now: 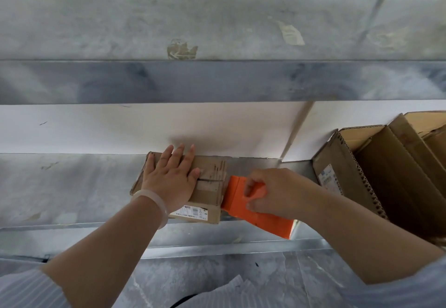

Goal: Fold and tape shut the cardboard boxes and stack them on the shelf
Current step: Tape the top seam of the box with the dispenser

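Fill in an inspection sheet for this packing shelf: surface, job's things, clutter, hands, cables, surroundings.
Surface: grey metal shelf, scuffed, bearing the boxes.
Job's things: small cardboard box lying closed on the shelf; orange tool, likely a tape dispenser, at its right edge; open boxes at the right.
Clutter: torn scraps stuck on the upper shelf.
Hands: left hand flat on that box; right hand grips the orange tool.
Cables: nothing seen.
Surroundings: white wall behind the shelves.
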{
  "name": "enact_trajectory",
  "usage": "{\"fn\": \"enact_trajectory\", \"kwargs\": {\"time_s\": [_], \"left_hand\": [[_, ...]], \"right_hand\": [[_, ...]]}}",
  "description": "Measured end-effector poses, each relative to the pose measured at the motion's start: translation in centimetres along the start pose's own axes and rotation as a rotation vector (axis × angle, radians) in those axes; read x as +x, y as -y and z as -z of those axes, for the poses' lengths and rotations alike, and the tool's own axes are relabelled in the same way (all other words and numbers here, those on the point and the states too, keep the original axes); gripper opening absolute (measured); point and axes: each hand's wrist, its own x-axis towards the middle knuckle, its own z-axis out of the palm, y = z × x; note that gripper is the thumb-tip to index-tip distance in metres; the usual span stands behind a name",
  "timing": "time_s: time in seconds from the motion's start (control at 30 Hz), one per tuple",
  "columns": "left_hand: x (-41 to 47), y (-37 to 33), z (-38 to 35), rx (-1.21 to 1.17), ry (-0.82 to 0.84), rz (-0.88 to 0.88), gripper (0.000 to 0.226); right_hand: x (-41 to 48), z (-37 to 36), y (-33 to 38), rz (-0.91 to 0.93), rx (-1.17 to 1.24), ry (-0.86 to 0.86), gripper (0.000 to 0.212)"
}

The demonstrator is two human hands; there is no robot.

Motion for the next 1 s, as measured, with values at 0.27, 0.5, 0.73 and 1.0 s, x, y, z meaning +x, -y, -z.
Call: {"fn": "enact_trajectory", "kwargs": {"time_s": [0.27,0.5,0.73,1.0], "left_hand": [[0.0,0.0,0.3,-0.013,0.019,-0.014,0.06],[0.1,0.2,0.2,-0.03,0.008,-0.016,0.059],[0.0,0.2,0.1,-0.035,0.012,-0.007,0.059],[0.0,0.1,0.2,-0.015,0.026,-0.008,0.059]], "right_hand": [[-1.3,1.3,-2.0,-0.033,0.044,0.045,0.018],[-2.4,3.4,-3.3,-0.022,-0.008,0.09,0.021],[-2.2,3.3,-2.3,-0.006,-0.074,0.077,0.019],[-0.8,3.6,1.9,-0.061,-0.134,0.119,0.022]]}}
